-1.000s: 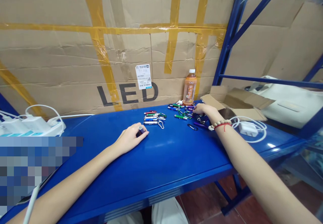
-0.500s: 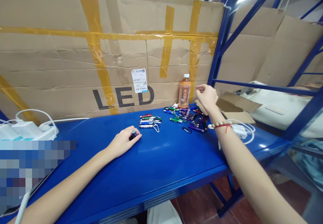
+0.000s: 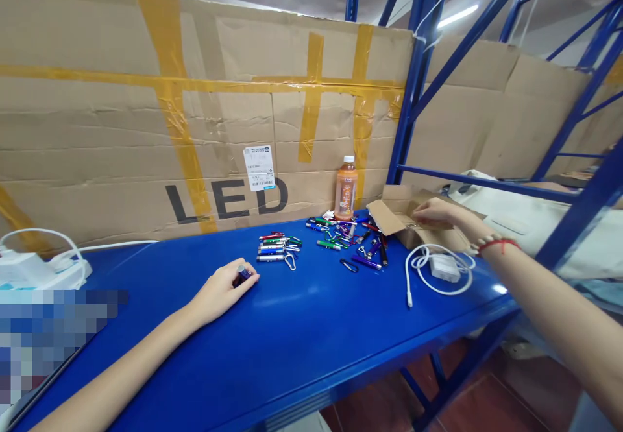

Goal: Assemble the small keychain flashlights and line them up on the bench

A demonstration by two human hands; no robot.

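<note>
Our left hand [image 3: 219, 291], fingers curled round a purple keychain flashlight [image 3: 242, 274] on the blue shelf [image 3: 311, 341], our right hand [image 3: 437, 212], fingers straight and together over a small cardboard box [image 3: 387, 216], loose flashlights [image 3: 350, 245] beside it.

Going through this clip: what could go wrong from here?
1. The right hand reaches over the small open cardboard box, its wrist close to the white charger with coiled cable; drawing back might snag it.
2. The upright orange drink bottle stands beside the loose pile of coloured keychain flashlights; a sweep there could tip it.
3. The left hand pins a small purple flashlight on the blue table; released, it may roll.
</note>
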